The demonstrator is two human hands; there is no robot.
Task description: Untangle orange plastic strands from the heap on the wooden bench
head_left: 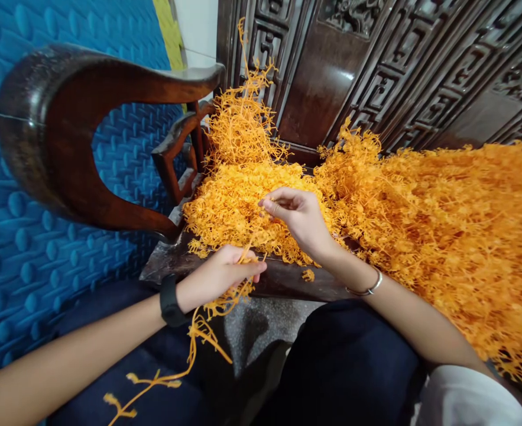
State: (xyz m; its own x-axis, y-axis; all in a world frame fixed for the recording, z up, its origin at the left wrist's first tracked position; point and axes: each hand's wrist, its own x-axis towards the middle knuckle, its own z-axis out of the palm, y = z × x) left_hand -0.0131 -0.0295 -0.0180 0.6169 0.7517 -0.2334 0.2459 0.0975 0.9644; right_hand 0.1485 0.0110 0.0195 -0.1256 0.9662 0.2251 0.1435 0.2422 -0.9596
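My left hand [225, 273] is closed around an orange plastic branched stem [154, 380], whose long end trails down over my lap. Small side twigs stick out between and beneath the fingers. Up and to the right, my right hand [302, 218] has thumb and fingertips pinched together, above a heap of small orange flower-like pieces [229, 204]. Whatever lies in that pinch is too small to make out against the heap. One loose orange piece [308, 275] rests on the front edge of the dark wooden seat [282, 283], below my right hand.
Thin, mostly bare orange stems [243, 127] are piled behind the heap. A large mass of orange sprigs [456, 219] covers the seat's right side. The curved wooden armrest [25, 130] rises at left over blue foam matting [3, 248]. A carved backrest [318, 77] stands behind.
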